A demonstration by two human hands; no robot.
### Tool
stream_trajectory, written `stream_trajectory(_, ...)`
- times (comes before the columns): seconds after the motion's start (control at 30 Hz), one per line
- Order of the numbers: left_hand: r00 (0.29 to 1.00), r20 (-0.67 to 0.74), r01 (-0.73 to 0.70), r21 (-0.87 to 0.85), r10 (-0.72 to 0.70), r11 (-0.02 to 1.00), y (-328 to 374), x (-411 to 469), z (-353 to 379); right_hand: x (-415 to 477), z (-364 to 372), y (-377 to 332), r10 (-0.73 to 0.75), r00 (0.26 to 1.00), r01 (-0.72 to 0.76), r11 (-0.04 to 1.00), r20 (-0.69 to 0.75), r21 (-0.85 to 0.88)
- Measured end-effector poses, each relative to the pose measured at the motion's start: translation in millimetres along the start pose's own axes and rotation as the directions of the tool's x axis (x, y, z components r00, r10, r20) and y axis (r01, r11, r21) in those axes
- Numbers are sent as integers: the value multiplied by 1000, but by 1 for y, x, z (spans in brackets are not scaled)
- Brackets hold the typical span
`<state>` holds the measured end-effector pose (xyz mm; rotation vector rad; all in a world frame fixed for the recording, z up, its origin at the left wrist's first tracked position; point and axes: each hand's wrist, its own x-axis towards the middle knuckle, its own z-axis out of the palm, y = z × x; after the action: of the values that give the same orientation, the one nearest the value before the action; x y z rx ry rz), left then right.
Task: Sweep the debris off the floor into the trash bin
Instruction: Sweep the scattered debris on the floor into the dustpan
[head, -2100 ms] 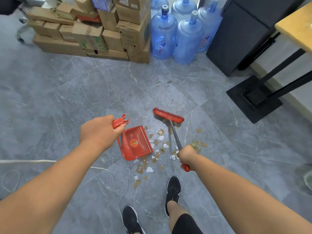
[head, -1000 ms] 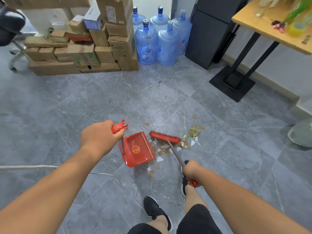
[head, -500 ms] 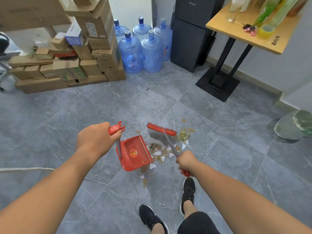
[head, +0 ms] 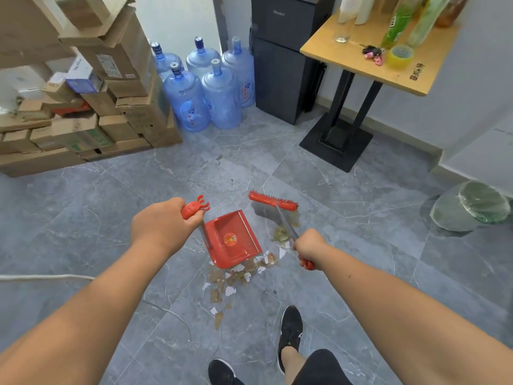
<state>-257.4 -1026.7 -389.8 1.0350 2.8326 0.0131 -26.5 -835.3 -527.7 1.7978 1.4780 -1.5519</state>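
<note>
The grey marble-veined tile floor (head: 361, 245) carried a red plastic dustpan (head: 236, 240), its open lip toward the person's shoes, and just to its right was a red-headed broom with a metal shaft (head: 273, 200). The left hand (head: 161, 226) was clamped round the red top of the dustpan's upright handle, the right hand (head: 309, 245) round the broom's shaft near its red end. Brown and white scraps of debris (head: 236, 273) lay scattered on the floor at the dustpan's lip and beneath the broom's shaft.
</note>
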Motion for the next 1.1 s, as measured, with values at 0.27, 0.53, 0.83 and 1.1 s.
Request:
stream_trajectory(0.27, 999, 35, -15, 4, 15, 1000, 60, 29, 14, 53, -58, 1, 24, 999, -23, 1000, -48, 14)
stream_trajectory(0.53, 996, 86, -28, 33, 25, 999, 79, 36, 36, 90, -67, -2, 37, 996, -35, 999, -84, 33)
stream_trajectory(0.83, 995, 103, 6, 11, -7, 1000, 55, 27, 47, 92, -39, -2, 122, 992, -121, 992, -19, 43)
stream_trajectory(1.1, 996, 85, 6, 2, -6, 1000, 10, 7, 47, 62, 12, 40, 198, 980, -198, 980, 14, 8)
